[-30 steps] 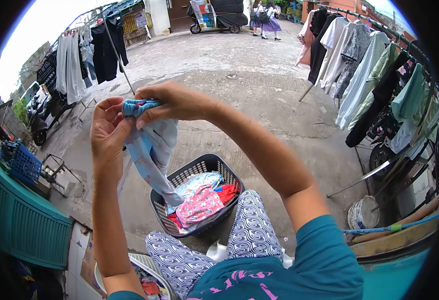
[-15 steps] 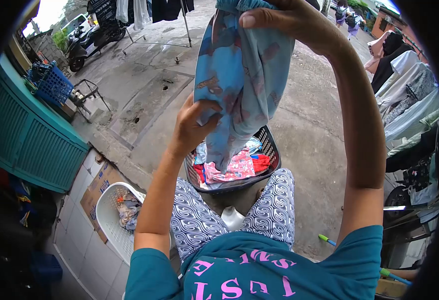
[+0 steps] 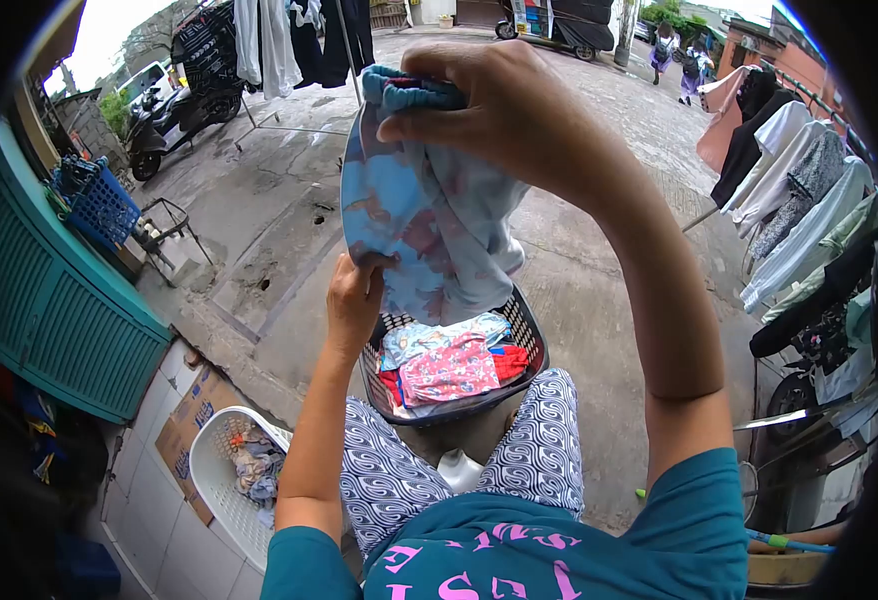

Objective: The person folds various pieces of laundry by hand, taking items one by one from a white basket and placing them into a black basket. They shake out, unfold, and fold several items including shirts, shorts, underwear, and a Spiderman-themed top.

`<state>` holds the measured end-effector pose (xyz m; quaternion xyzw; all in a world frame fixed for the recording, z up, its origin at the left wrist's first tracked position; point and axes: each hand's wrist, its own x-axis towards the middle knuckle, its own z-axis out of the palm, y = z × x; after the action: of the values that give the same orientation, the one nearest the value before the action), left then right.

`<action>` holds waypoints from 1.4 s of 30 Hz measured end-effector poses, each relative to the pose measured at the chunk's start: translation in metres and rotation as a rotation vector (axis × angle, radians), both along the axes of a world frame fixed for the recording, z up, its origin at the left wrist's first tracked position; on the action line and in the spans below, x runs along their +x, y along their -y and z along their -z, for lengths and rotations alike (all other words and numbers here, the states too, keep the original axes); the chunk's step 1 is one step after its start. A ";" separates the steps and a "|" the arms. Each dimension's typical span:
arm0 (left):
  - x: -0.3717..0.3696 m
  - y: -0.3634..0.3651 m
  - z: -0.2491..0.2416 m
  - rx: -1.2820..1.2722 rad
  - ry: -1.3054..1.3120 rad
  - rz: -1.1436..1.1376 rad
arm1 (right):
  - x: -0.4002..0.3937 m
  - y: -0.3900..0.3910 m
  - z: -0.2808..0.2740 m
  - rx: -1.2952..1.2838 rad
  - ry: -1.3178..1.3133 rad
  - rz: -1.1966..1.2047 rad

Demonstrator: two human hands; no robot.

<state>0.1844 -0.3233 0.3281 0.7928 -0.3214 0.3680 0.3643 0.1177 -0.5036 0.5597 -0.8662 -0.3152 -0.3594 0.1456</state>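
Light blue printed shorts (image 3: 414,225) with a gathered elastic waistband hang in front of me, above a dark laundry basket (image 3: 533,340). My right hand (image 3: 494,95) grips the waistband at the top, thumb on the near side. Lower down, my left hand (image 3: 354,297) pinches the left edge of the cloth. Folded clothes lie in the basket: a pink printed piece (image 3: 451,370) on top, a light blue printed piece (image 3: 429,340) behind it, and red cloth (image 3: 509,362) to the right. The basket stands on the ground just beyond my knees.
At my left, a white basket (image 3: 209,462) holds crumpled cloth (image 3: 257,465). A blue crate (image 3: 104,205) stands farther left, near teal shutters (image 3: 69,300). Laundry hangs on a right-hand rack (image 3: 804,200) and a far one (image 3: 269,50). A motorcycle (image 3: 174,125) is parked back left.
Both hands have come down and the right has shifted left, with the shorts still held. The waistband now shows folded in the right hand. More of the basket's clothes are visible.
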 end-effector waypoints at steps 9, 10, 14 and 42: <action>0.003 -0.006 0.008 0.055 -0.100 -0.184 | 0.020 -0.018 0.018 -0.201 -0.077 0.378; 0.002 -0.007 0.011 0.061 -0.105 -0.185 | 0.027 -0.016 0.019 -0.269 -0.009 0.470; 0.008 -0.007 0.029 0.060 -0.164 -0.103 | 0.040 -0.004 0.016 -0.185 -0.095 0.400; -0.037 0.019 0.093 -0.127 -0.392 0.126 | 0.015 0.112 -0.003 0.189 -0.494 -0.004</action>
<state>0.1473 -0.3423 0.2351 0.8030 -0.2694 0.2030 0.4913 0.1327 -0.6160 0.5625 -0.9096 -0.2367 -0.1646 0.2992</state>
